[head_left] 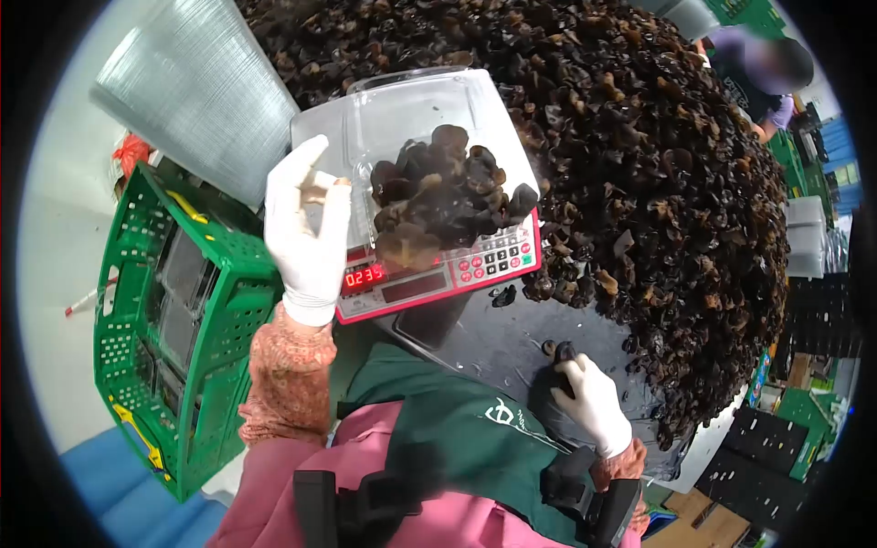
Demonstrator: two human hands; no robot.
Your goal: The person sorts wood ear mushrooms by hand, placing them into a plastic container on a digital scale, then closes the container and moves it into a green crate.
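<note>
A clear plastic box [364, 137] with its lid raised sits on a red-and-white digital scale [416, 290], whose red display starts with 0.23. Dark brown wood ear mushrooms [438, 196] are heaped in the box, some spilling over its near edge. Beside the box's left side is my left hand [309, 239], white-gloved, fingers apart and holding nothing. Low on the right, over the dark table surface, my white-gloved right hand [592, 402] pinches a small dark wood ear mushroom [565, 352] between thumb and fingers.
A huge pile of wood ear mushrooms [658, 183] covers the table behind and right. A tall stack of clear plastic lids or trays [196, 100] stands at upper left. Below it is a green crate [210, 320] holding clear boxes. Another person [754, 73] is at the far right.
</note>
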